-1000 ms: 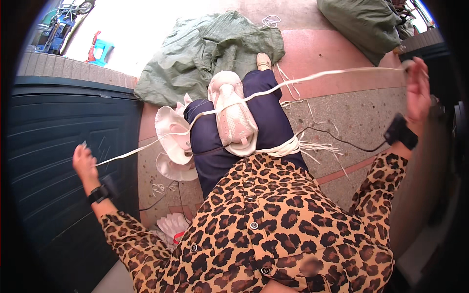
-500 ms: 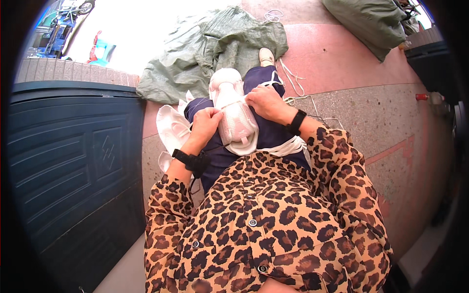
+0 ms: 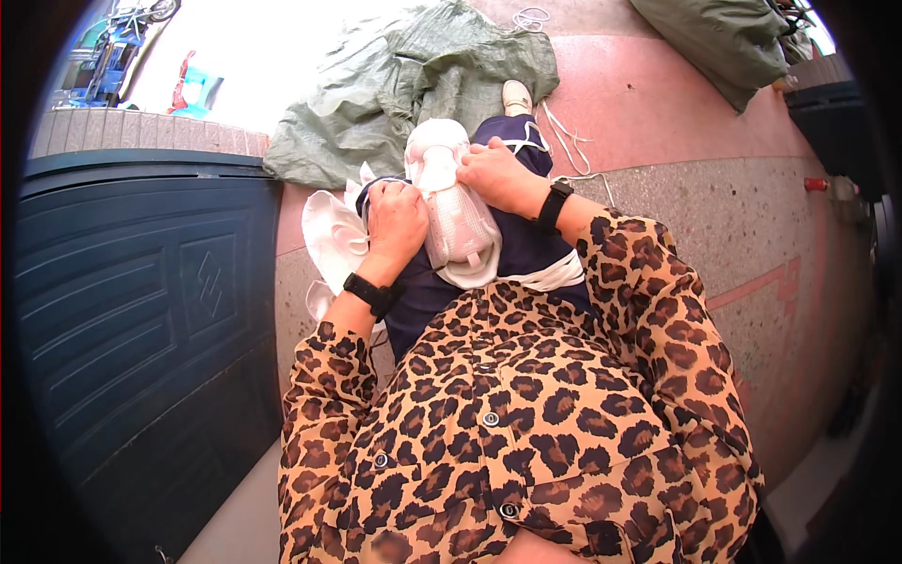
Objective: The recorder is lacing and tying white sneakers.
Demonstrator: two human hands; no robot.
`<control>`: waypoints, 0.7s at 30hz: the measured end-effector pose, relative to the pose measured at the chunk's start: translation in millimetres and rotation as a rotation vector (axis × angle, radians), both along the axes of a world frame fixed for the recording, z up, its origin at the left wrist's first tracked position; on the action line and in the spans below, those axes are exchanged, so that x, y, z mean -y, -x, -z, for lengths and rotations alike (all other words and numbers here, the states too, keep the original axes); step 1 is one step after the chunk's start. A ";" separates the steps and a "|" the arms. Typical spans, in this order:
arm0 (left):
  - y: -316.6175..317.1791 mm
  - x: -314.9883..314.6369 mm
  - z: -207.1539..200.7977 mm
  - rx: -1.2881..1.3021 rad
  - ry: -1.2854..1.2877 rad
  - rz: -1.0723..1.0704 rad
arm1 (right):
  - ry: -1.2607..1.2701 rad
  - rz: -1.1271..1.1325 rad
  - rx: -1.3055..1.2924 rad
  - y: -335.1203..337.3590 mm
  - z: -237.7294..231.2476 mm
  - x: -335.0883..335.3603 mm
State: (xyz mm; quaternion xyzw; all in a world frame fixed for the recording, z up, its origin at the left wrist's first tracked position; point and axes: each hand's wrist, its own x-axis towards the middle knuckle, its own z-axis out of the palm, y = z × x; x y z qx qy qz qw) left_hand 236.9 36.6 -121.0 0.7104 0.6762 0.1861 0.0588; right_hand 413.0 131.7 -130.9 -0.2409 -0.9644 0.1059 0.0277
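White shoe (image 3: 458,211) on lap: left hand (image 3: 395,221) and right hand (image 3: 498,174) fingers curled, gripping it.

Strong daylight from ahead of me: the open ground at the top left is blown out to white, while my lap and the dark door panel (image 3: 141,310) on my left sit in softer, even shade without hard shadows. Fisheye bends the panel's edges and the pavement (image 3: 752,263) lines toward a black rim. Centre sharp; my blouse (image 3: 526,423) nearest the lens slightly soft.
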 end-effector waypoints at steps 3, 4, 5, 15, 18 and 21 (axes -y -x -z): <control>-1.7 -3.5 -8.6 -0.058 0.069 0.037 | -0.114 -0.015 -0.007 0.5 0.7 0.1; -2.5 -4.7 -11.4 -0.126 0.121 0.053 | -0.103 -0.025 -0.005 -0.1 1.0 0.6; -2.9 -6.2 -13.8 -0.126 0.133 0.059 | -0.036 0.076 -0.090 -1.2 1.3 1.7; -10.9 -8.8 -20.0 -0.199 0.082 0.064 | -0.041 0.120 -0.058 -10.8 -7.4 16.5; -23.5 6.6 -23.9 -0.278 0.078 0.039 | 0.068 0.094 -0.016 -11.2 -6.4 12.8; -30.6 15.2 -27.1 -0.336 0.137 0.016 | 0.198 0.056 0.067 -10.5 -2.6 4.1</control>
